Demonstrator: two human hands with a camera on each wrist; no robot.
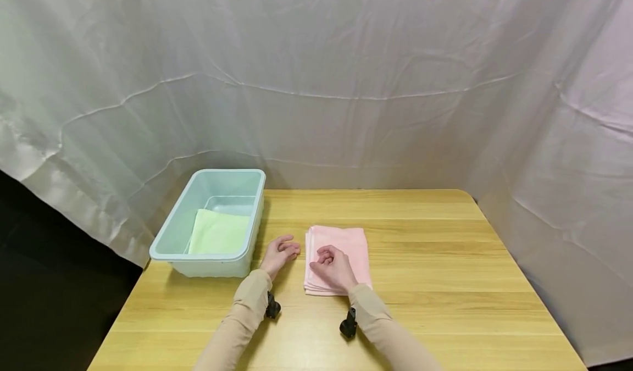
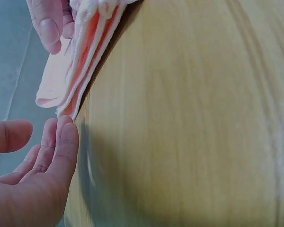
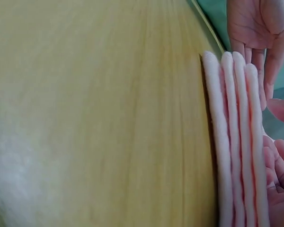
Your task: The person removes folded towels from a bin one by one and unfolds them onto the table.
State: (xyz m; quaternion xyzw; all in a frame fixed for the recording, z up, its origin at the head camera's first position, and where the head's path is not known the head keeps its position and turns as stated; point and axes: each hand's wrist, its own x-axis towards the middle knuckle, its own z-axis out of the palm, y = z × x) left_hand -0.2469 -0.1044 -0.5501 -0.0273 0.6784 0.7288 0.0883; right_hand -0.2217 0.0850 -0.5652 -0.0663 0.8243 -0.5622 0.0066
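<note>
A folded pink towel (image 1: 353,244) lies on the wooden table, its stacked layers showing along the edge in the right wrist view. Just left of it is my left hand (image 1: 279,255), fingers slightly bent and holding nothing; in the left wrist view its fingertips (image 2: 66,125) are close to the towel's corner, and whether they touch I cannot tell. Over the towel's left half is my right hand (image 1: 336,267), fingers loosely curled with nothing gripped. Part of the towel is hidden beneath that hand.
A light blue plastic bin (image 1: 163,233) stands at the table's left side, with a folded pale green cloth (image 1: 220,232) inside. A pale grey curtain (image 1: 346,129) hangs behind the table and along its sides. The wooden tabletop (image 1: 445,283) extends to the right of the towel.
</note>
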